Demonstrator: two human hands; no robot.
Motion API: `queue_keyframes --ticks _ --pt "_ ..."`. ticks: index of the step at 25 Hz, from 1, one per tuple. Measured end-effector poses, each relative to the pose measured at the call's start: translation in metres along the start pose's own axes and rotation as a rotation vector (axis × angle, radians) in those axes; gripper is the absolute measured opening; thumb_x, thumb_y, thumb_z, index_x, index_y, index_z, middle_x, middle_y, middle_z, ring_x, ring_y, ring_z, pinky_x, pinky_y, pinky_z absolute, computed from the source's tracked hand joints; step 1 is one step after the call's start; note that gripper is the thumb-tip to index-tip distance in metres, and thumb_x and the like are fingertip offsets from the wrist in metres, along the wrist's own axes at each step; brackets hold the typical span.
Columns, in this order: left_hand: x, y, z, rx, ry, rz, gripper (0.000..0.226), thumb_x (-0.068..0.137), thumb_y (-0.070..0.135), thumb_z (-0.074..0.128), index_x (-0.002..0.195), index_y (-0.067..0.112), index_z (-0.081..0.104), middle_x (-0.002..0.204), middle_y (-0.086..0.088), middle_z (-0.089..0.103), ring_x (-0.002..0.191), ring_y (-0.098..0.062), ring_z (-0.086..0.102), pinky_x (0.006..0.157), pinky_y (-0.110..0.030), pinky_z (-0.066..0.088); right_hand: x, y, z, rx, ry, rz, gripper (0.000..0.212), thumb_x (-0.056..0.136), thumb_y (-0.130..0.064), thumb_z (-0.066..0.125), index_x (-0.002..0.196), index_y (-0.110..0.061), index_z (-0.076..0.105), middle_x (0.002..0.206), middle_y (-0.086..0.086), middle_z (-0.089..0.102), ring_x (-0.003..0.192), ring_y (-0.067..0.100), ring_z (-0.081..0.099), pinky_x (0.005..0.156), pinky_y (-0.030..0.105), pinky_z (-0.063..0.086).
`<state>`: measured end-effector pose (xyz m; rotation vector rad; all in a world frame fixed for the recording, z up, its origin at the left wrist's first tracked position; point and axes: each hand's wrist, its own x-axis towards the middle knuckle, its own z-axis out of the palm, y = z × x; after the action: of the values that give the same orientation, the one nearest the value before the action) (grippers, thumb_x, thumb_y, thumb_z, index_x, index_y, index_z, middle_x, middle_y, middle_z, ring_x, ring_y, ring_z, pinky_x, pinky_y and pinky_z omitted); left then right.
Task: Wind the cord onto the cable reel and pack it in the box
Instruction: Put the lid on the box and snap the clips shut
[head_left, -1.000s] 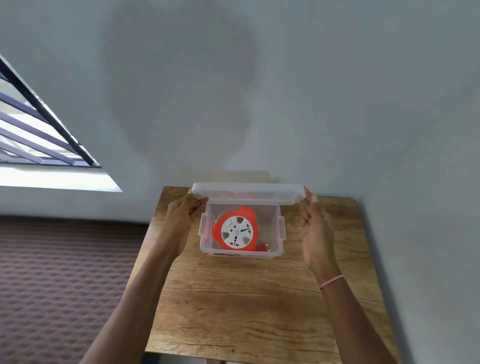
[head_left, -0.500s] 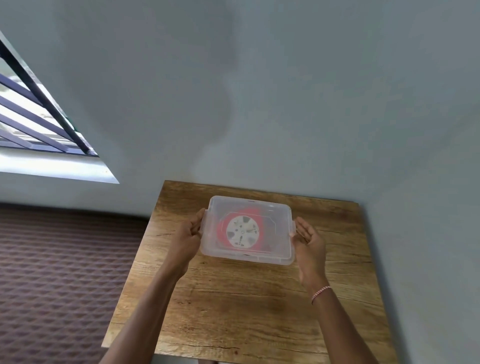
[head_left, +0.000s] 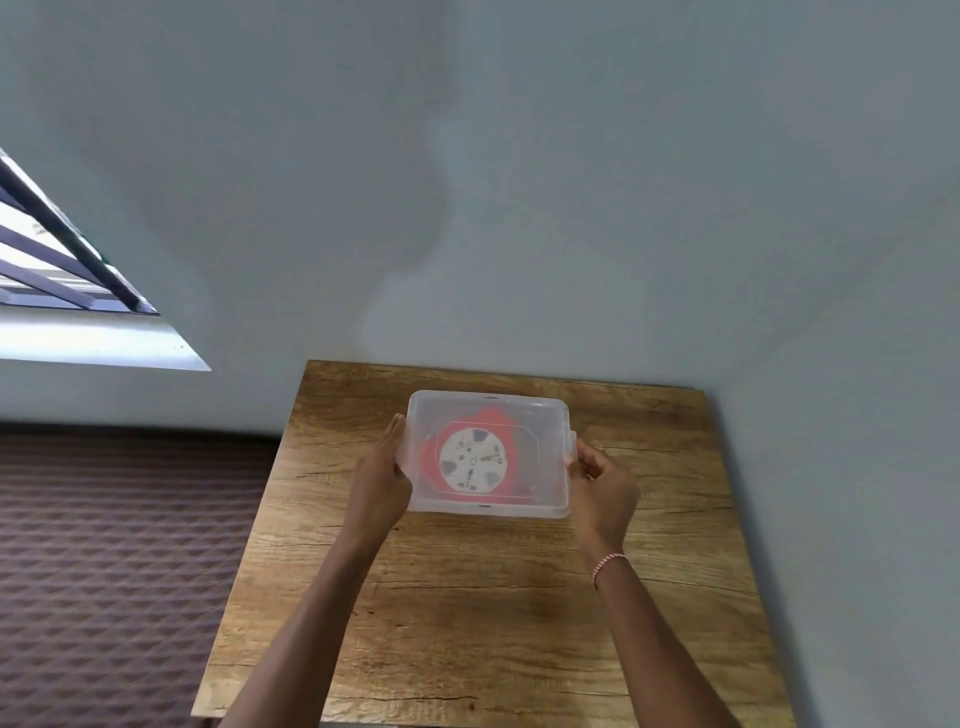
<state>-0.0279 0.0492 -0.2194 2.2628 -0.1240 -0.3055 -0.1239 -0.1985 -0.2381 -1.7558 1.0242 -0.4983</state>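
A clear plastic box (head_left: 545, 483) stands on the wooden table (head_left: 493, 613) with its translucent lid (head_left: 540, 421) lying flat on top. Through the lid I see the red cable reel (head_left: 470, 460) with its white socket face. My left hand (head_left: 382, 480) presses flat against the box's left side, fingers pointing away from me. My right hand (head_left: 602, 486) curls around the right side, fingers at the clip there. The cord itself is hidden under the lid.
The table stands against a pale grey wall (head_left: 519, 208) at the back and right. A patterned dark carpet (head_left: 114, 561) lies to the left, below a barred window (head_left: 62, 291).
The lid, held up above the open box a second ago, came down onto the box. Both hands moved from the lid's ends to the box's sides, and the right fingers curled at the clip.
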Motion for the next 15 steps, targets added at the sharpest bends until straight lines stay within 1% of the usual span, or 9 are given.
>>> queue_keyframes --ticks 2,4,5,6,7,8,11,13,15 --pt "0.005 -0.002 -0.002 0.023 -0.005 -0.023 0.075 0.096 -0.013 0.058 0.162 0.019 0.041 0.158 -0.002 0.056 0.083 -0.010 0.070 0.060 -0.018 0.057 0.004 -0.001 -0.003 -0.047 -0.027 0.003 0.029 0.086 -0.016 0.081 0.115 -0.021 0.078 0.098 -0.017 0.077 0.085 -0.005 0.071 0.076 0.023 0.062" --pt "0.010 -0.004 -0.005 0.022 -0.001 -0.036 0.075 0.093 -0.012 0.061 0.159 0.020 0.047 0.159 0.004 0.055 0.073 -0.004 0.065 0.059 -0.017 0.056 0.010 -0.003 -0.005 -0.085 -0.052 0.024 0.028 0.085 -0.017 0.083 0.112 -0.022 0.078 0.097 -0.015 0.078 0.084 -0.003 0.071 0.077 0.026 0.063" --pt "0.011 -0.004 -0.006 0.011 0.000 -0.041 0.072 0.093 -0.010 0.063 0.157 0.022 0.051 0.148 0.003 0.066 0.074 -0.003 0.066 0.062 -0.018 0.058 0.013 -0.004 -0.005 -0.094 -0.063 0.039 0.027 0.084 -0.017 0.083 0.110 -0.021 0.079 0.097 -0.013 0.078 0.084 -0.002 0.071 0.079 0.029 0.063" --pt "0.012 -0.003 -0.007 -0.007 -0.004 -0.047 0.069 0.094 -0.007 0.064 0.154 0.025 0.054 0.129 0.003 0.077 0.077 -0.005 0.070 0.067 -0.025 0.062 0.015 -0.004 -0.006 -0.102 -0.073 0.054 0.026 0.083 -0.017 0.084 0.109 -0.020 0.079 0.097 -0.011 0.078 0.085 0.000 0.072 0.080 0.031 0.064" --pt "0.012 -0.003 -0.008 -0.041 -0.009 -0.051 0.066 0.094 -0.005 0.064 0.151 0.027 0.059 0.113 0.005 0.080 0.083 -0.010 0.074 0.071 -0.033 0.065 0.018 -0.005 -0.006 -0.110 -0.082 0.069 0.026 0.083 -0.016 0.084 0.108 -0.020 0.079 0.098 -0.010 0.078 0.085 0.002 0.072 0.080 0.032 0.064" --pt "0.013 -0.001 -0.009 -0.088 -0.013 -0.057 0.061 0.093 -0.006 0.065 0.145 0.027 0.064 0.111 0.008 0.081 0.089 -0.013 0.077 0.073 -0.038 0.067 0.019 -0.005 -0.007 -0.112 -0.090 0.084 0.026 0.083 -0.015 0.084 0.108 -0.020 0.079 0.098 -0.009 0.078 0.085 0.003 0.072 0.080 0.032 0.064" --pt "0.017 0.002 -0.012 -0.191 -0.012 -0.091 0.050 0.088 -0.007 0.073 0.132 0.016 0.073 0.137 0.003 0.072 0.114 -0.020 0.075 0.081 -0.036 0.064 0.024 -0.005 -0.009 -0.122 -0.112 0.093 0.024 0.083 -0.014 0.084 0.106 -0.019 0.080 0.097 -0.008 0.079 0.084 0.006 0.073 0.080 0.030 0.063" --pt "0.022 0.001 -0.014 -0.146 -0.021 -0.117 0.052 0.086 -0.006 0.076 0.134 0.013 0.072 0.143 0.000 0.068 0.127 -0.025 0.068 0.087 -0.033 0.059 0.027 -0.008 -0.010 -0.172 -0.122 0.076 0.023 0.082 -0.013 0.085 0.104 -0.019 0.080 0.095 -0.006 0.078 0.081 0.005 0.072 0.078 0.029 0.062" --pt "0.028 0.002 -0.016 -0.051 -0.014 -0.138 0.047 0.083 -0.008 0.076 0.127 0.009 0.076 0.139 -0.002 0.070 0.121 -0.030 0.072 0.083 -0.037 0.061 0.028 -0.011 -0.007 -0.232 -0.109 0.046 0.022 0.083 -0.011 0.084 0.104 -0.017 0.080 0.094 -0.004 0.078 0.078 0.005 0.070 0.077 0.027 0.060"
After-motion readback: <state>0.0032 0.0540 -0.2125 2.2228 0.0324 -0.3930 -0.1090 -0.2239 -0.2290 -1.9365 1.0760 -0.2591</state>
